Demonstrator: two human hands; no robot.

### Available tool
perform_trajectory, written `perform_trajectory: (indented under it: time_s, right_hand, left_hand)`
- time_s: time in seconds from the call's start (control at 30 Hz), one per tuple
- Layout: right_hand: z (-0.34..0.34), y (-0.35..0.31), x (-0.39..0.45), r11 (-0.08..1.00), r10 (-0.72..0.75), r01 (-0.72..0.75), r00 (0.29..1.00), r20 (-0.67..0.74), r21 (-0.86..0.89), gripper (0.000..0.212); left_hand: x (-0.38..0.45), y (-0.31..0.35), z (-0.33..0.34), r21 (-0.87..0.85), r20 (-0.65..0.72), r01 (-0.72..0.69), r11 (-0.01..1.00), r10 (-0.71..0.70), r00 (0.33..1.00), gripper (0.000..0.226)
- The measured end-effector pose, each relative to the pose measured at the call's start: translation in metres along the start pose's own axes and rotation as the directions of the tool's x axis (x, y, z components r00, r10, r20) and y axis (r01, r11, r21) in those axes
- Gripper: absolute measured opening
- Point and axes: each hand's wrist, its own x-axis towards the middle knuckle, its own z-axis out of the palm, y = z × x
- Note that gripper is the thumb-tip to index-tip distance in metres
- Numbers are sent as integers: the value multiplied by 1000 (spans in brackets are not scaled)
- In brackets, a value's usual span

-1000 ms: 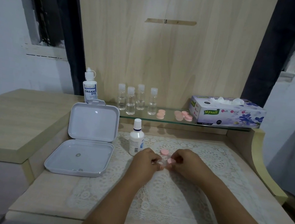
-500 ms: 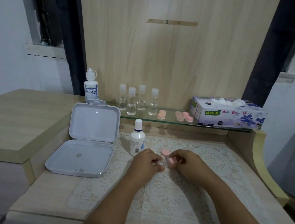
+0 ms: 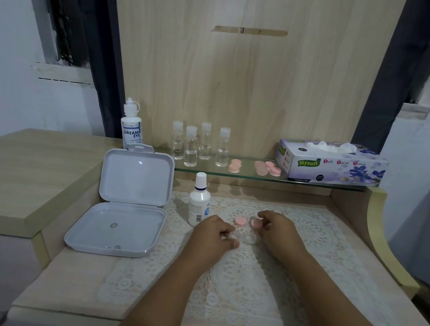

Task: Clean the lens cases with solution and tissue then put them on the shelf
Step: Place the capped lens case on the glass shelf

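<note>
A clear lens case [image 3: 246, 238] lies on the lace mat between my hands. My left hand [image 3: 213, 234] pinches its left end against the mat. My right hand [image 3: 278, 231] pinches a pink cap [image 3: 256, 223] just above the case's right cup. A second pink cap [image 3: 240, 221] lies loose on the mat behind the case. A small white solution bottle [image 3: 199, 201] stands capped to the left. On the glass shelf [image 3: 244, 176] sit more pink lens cases [image 3: 267, 168] and a tissue box [image 3: 333, 163].
An open grey plastic box [image 3: 127, 203] lies at the left of the mat. The shelf also carries a Dream Eye bottle [image 3: 131, 125] and several small clear bottles [image 3: 200, 144]. A raised wooden counter [image 3: 17, 173] is at left, a curved wooden side panel [image 3: 379, 223] at right.
My right hand has lifted the pink cap off the case and moved it slightly back and right. The clear case now shows between the hands. My left hand barely moved.
</note>
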Motion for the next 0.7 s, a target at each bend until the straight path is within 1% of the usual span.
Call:
perform_trajectory:
  time_s: [0.07,0.13,0.27,0.4,0.53,0.6,0.7]
  right_hand:
    - [0,2,-2,999,15,-15,1000,-2,42,35]
    - [-1,2,-5,999,-2,2,1000,-7,53,38]
    - [-2,3,-9,997,-23,25,999,-28,73,37]
    - [-2,3,-15,994,-7,13,998,-59,109,31]
    - [1,1,-26,981,29,-11,995,-91,193,14]
    - [4,0,-30,972,57,-32,993,-101,232,12]
    - [8,-1,-35,970,71,-38,989,-131,240,13]
  left_hand:
    - [0,0,0,-3,1,15,1000,-15,1000,39]
    - [1,-1,1,-25,2,35,999,-34,999,44]
    - [1,-2,1,-42,9,52,998,-51,999,41]
    - [0,0,0,-66,5,67,996,-67,998,35]
    - [-1,2,-1,-60,-11,66,996,-66,998,30]
    - [-3,6,-1,-50,-21,70,996,-71,997,30]
    - [-6,10,-3,-48,-33,94,994,-96,995,31]
